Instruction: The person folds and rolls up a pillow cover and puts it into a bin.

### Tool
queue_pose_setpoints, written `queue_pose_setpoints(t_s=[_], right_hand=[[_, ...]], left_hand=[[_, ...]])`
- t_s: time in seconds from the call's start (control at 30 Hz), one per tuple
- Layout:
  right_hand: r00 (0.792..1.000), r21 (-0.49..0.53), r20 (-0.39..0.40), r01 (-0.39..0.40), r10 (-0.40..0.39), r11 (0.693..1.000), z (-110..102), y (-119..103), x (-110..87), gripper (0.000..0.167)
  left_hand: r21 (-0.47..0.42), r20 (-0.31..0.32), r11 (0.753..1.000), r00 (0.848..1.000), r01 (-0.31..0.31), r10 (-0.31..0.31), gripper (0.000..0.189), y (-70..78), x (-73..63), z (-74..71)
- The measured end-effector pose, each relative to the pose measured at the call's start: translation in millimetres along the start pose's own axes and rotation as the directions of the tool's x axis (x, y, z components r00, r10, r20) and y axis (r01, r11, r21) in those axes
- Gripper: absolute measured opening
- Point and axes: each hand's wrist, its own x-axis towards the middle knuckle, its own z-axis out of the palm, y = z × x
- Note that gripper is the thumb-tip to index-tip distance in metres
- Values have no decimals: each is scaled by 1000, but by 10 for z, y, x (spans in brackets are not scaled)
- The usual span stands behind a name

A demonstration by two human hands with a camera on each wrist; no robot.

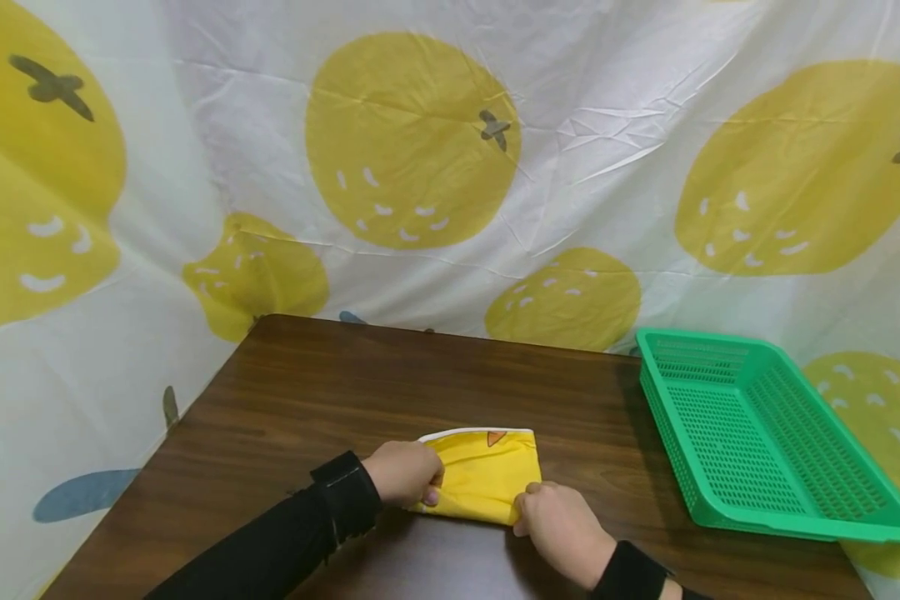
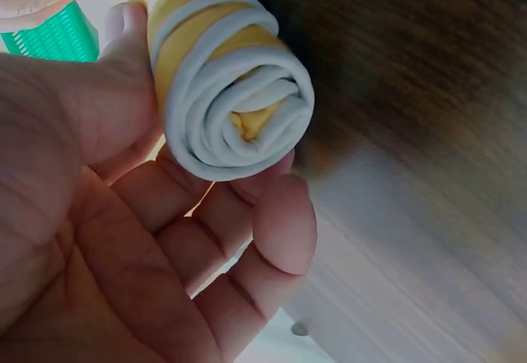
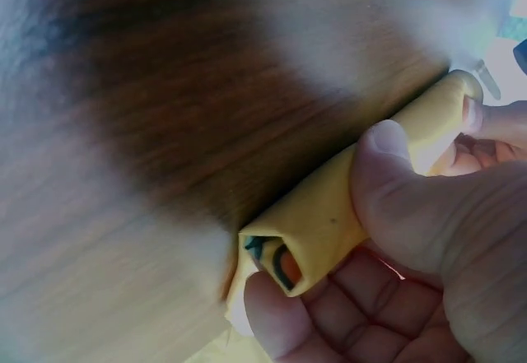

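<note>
A yellow cloth (image 1: pixel 487 479) with white edging and a small orange print lies on the brown table, its near side rolled up. At the left end of the roll, my left hand (image 1: pixel 407 473) grips it between thumb and fingers. In the left wrist view that rolled end (image 2: pixel 239 112) shows a spiral of white trim. My right hand (image 1: pixel 562 521) pinches the right end, thumb on top and fingers beneath. There the roll (image 3: pixel 321 207) looks like a flattened tube, with a dark and orange print inside its opening. The far part of the cloth lies spread, slightly wrinkled.
A green plastic basket (image 1: pixel 738 450) with perforated walls stands at the right side of the table (image 1: pixel 322 375). Behind and to the left hangs a white sheet (image 1: pixel 255 108) printed with yellow fruit, meeting the table's edges.
</note>
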Motion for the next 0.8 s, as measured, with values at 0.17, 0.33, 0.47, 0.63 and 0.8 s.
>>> queue_pose_setpoints(t_s=[0.17,0.33,0.47,0.63,0.8], right_hand=[[994,142,93,-65,52,988,-34,89,36,24],[954,404,295,-179,57,897,-103,258,120,14],[899,498,437,-263,23,826,-127,376,215,19],[816,401,570,-380,97,833,-156,403,367,21],[775,296,608,-425,175,855,-135,366,459,22]], left_hand=[[0,-12,1000,1000,-12,12,27,-14,13,23],[1,-23,1000,1000,-8,8,27,-20,8,2],[-1,-7,1000,1000,-3,3,28,-24,8,-16],[-20,6,1000,1000,6,-6,29,-26,25,-23],[15,-91,999,995,-39,40,33,-22,32,34]])
